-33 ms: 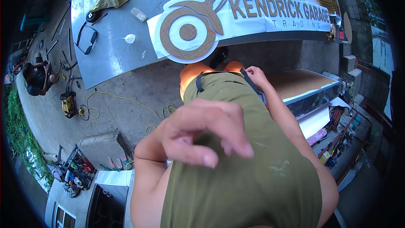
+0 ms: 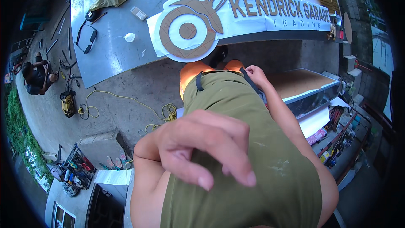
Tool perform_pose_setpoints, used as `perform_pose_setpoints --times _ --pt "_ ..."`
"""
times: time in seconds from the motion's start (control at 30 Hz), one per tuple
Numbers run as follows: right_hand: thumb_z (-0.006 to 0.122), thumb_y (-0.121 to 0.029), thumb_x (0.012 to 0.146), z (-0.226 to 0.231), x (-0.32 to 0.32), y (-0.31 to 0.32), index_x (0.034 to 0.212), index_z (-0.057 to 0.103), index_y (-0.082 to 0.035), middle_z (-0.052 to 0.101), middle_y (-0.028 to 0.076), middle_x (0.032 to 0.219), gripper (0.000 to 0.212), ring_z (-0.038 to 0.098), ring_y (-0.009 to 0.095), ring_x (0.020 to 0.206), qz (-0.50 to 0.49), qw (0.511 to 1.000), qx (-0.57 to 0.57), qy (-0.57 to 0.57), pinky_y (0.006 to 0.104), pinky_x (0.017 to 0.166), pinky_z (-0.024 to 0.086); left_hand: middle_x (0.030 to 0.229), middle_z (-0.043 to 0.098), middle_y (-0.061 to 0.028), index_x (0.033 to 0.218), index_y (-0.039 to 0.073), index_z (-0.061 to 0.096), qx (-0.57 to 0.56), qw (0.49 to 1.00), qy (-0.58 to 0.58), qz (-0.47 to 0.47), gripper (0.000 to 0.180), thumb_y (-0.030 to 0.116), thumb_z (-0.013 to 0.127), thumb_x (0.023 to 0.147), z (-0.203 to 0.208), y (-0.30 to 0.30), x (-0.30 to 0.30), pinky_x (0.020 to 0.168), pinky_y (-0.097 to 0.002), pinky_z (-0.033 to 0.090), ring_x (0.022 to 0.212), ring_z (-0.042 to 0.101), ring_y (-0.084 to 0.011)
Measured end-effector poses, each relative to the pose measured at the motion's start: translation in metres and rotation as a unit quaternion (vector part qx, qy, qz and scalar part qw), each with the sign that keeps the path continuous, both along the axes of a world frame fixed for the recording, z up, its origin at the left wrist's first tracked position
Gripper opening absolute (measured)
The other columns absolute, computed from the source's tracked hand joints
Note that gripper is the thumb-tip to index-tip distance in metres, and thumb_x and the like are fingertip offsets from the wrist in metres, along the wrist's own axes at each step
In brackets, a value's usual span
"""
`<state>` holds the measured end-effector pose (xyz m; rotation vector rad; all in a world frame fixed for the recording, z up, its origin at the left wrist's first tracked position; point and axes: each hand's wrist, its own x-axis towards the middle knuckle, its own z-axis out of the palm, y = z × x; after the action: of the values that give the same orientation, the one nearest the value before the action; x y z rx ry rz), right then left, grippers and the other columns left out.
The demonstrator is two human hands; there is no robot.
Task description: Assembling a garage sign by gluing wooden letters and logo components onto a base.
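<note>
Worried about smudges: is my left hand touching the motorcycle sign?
Apart. The head view shows the left hand in front of the olive shirt, with shirt and orange clothing visible between it and the motorcycle sign.

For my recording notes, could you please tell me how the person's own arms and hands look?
The left arm and right arm are bare, with no sleeves in view. The left hand and the right hand wear no gloves, and no ring or watch can be made out. The top is olive green, with pale smudges.
</note>
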<state>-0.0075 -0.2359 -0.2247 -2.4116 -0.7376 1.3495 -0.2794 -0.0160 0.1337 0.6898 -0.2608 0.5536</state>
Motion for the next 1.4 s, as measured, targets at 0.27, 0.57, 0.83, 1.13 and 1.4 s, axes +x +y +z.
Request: perform_pose_setpoints --times 0.27,0.57,0.83,1.13,1.4 --pt "0.072 -0.019 0.095 0.002 0.0 -0.001 0.107 0.075 -0.003 0.077 0.01 0.091 0.02 0.075 0.019 0.083 0.005 1.0 0.001 -0.001 0.0354 0.08 0.059 0.071 0.062 -0.006 0.102 0.001 0.082 0.02 0.994 -0.098 -0.039 0.041 0.037 0.063 0.106 0.036 0.013 0.024 0.046 -0.0305 0.029 0.052 0.048 -0.0141" --pt "0.071 -0.018 0.095 -0.001 -0.001 -0.008 0.109 0.075 -0.004 0.077 0.01 0.091 0.02 0.075 0.02 0.084 -0.004 1.0 -0.013 0.01 0.0359 0.081 0.059 0.085 0.067 -0.0106 0.097 0.007 0.073 0.042 0.989 -0.132 -0.05 0.028 0.032 0.064 0.106 0.027 0.001 0.016 0.053 -0.0339 0.036 0.059 0.051 -0.0188" --pt "0.073 -0.023 0.096 -0.005 -0.002 -0.008 0.107 0.075 -0.001 0.076 0.008 0.089 0.025 0.07 0.013 0.082 0.013 1.0 0.002 -0.003 0.0321 0.079 0.056 0.066 0.059 -0.0028 0.102 0.003 0.082 0.043 0.989 -0.129 -0.052 0.04 0.037 0.061 0.107 0.035 0.0 0.022 0.046 -0.0309 0.027 0.05 0.045 -0.0139" --pt "0.075 -0.022 0.092 -0.004 -0.001 -0.009 0.104 0.076 -0.002 0.078 0.012 0.09 0.024 0.076 0.021 0.084 -0.008 1.0 0.009 -0.001 0.0358 0.081 0.059 0.06 0.059 -0.0034 0.101 0.006 0.082 -0.081 0.991 0.082 0.063 0.052 0.05 0.055 0.107 0.079 -0.006 0.015 0.043 -0.0326 0.025 0.045 0.042 -0.015" --pt "0.077 -0.03 0.093 -0.004 -0.001 -0.012 0.104 0.075 -0.002 0.076 0.008 0.086 0.03 0.069 0.013 0.078 -0.034 0.999 0.011 0.015 0.0324 0.074 0.056 0.091 0.051 -0.0025 0.112 0.005 0.045 0.074 0.953 0.252 0.15 0.032 0.008 0.071 0.094 -0.053 0.015 0.009 0.075 -0.0251 0.041 0.081 0.049 -0.0107"
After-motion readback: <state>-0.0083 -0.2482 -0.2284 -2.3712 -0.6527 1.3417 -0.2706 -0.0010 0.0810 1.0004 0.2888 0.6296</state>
